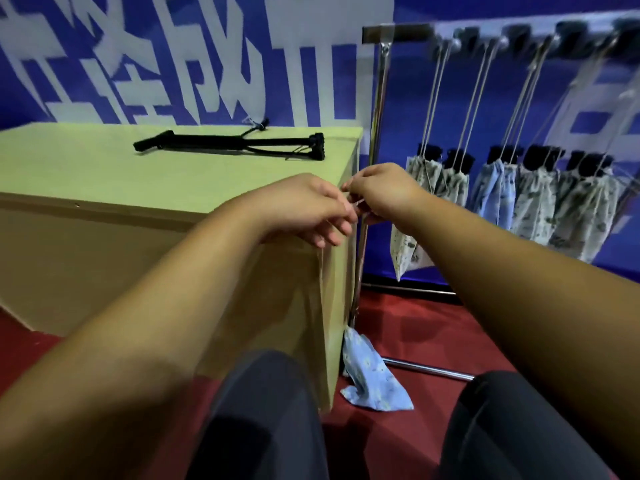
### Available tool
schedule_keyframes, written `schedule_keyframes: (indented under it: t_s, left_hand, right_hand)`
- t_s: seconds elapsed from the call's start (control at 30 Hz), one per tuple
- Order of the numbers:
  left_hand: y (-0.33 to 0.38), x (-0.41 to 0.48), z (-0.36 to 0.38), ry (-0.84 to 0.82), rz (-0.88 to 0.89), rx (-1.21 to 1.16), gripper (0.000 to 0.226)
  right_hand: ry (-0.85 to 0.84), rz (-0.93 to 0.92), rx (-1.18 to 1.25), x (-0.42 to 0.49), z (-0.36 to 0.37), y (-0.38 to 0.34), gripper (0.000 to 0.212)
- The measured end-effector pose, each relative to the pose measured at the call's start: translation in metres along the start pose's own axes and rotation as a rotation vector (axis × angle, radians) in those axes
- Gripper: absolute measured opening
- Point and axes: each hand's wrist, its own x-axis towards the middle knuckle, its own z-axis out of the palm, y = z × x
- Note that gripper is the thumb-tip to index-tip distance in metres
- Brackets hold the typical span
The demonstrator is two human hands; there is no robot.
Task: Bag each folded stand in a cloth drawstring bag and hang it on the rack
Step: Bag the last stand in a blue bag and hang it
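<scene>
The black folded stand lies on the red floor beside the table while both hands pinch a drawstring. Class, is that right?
No. The head view shows the black folded stand lying on top of the table, not on the red floor. The left hand and right hand do pinch a drawstring.

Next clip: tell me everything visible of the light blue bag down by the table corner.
The light blue bag is soft cloth with a small pale print. Its mouth is gathered at the top, and it seems to hang from the thin drawstring that the left hand and right hand pinch above. It sits low beside the table corner, lower end slumped and creased on the red floor, near the rack's foot bar. Whether a stand is inside cannot be told.
</scene>
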Motion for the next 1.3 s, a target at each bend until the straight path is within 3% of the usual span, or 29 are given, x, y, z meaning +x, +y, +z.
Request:
schedule_keyframes:
  t_s: [0.27,0.37,0.43,0.5,0.57,0.73,0.87,1.1,1.3]
  left_hand:
    - [-0.024,0.042,-0.064,0.392,-0.056,0.113,0.019]
    - [-0.065,0.065,-0.081,0.527,-0.068,0.309,0.018]
    - [-0.087,0.077,-0.086,0.604,-0.079,0.356,0.017]
    - [-0.096,0.091,-0.088,0.630,-0.068,0.442,0.018]
    - [-0.100,0.103,-0.089,0.618,-0.047,0.505,0.024]
    - [-0.105,0.113,-0.099,0.616,-0.040,0.390,0.037]
    - [-0.108,0.115,-0.101,0.646,-0.004,0.335,0.038]
    - [-0.109,0.118,-0.105,0.682,-0.025,0.227,0.037]
    - [-0.101,0.113,-0.104,0.789,-0.087,0.121,0.013]
  right_hand:
    - [0.016,-0.103,-0.125,0.033,0.014,-0.034,0.019]
    - [0.069,-0.232,-0.407,0.058,0.028,-0.033,0.021]
    - [0.062,-0.286,-0.588,0.073,0.039,-0.030,0.040]
    - [0.057,-0.323,-0.713,0.089,0.049,-0.026,0.063]
    - [0.075,-0.373,-0.859,0.106,0.059,-0.025,0.073]
    - [0.080,-0.337,-1.127,0.157,0.079,-0.038,0.080]
    - [0.000,-0.276,-1.202,0.189,0.094,-0.053,0.084]
    - [-0.029,-0.313,-1.303,0.182,0.104,-0.067,0.059]
    - [-0.057,-0.308,-1.197,0.154,0.094,-0.067,0.037]
